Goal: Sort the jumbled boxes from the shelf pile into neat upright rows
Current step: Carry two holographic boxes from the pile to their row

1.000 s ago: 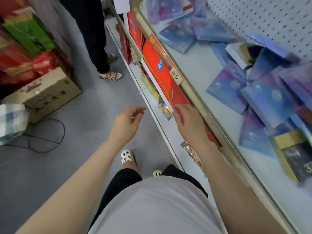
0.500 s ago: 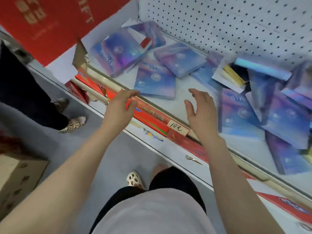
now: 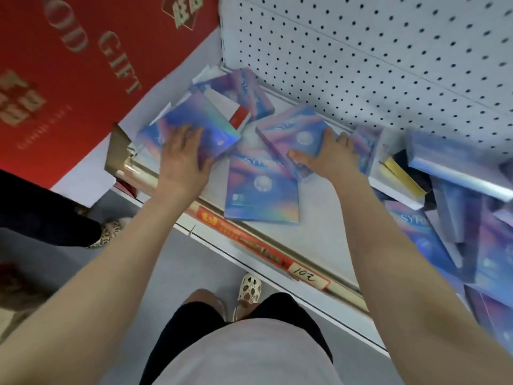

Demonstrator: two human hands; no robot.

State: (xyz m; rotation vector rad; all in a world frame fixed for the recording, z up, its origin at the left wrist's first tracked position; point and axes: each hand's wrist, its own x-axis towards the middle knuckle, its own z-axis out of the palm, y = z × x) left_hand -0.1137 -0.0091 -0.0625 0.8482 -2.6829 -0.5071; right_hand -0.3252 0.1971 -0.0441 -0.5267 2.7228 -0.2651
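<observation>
Several flat iridescent blue-purple boxes lie jumbled on a white shelf (image 3: pixel 327 226). My left hand (image 3: pixel 184 159) lies on the left box (image 3: pixel 200 120), fingers over its top and thumb at its near edge. My right hand (image 3: pixel 329 158) grips a tilted box (image 3: pixel 294 134), thumb on its near edge and fingers round its right side. Between my hands a third box (image 3: pixel 261 195) lies flat. More boxes (image 3: pixel 449 226) are heaped at the right, some on edge, with an opened white and yellow box (image 3: pixel 399 176) among them.
A white pegboard (image 3: pixel 388 56) backs the shelf. A big red gift box (image 3: pixel 61 79) leans at the left. The shelf's front rail (image 3: pixel 249 240) carries a red strip and a price tag (image 3: pixel 306 277). Another person's legs (image 3: pixel 41 215) stand on the grey floor at the left.
Both my hands have reached forward over the rail onto the shelf. The left now holds the left box and the right has closed on the tilted box. My view has turned toward the shelf.
</observation>
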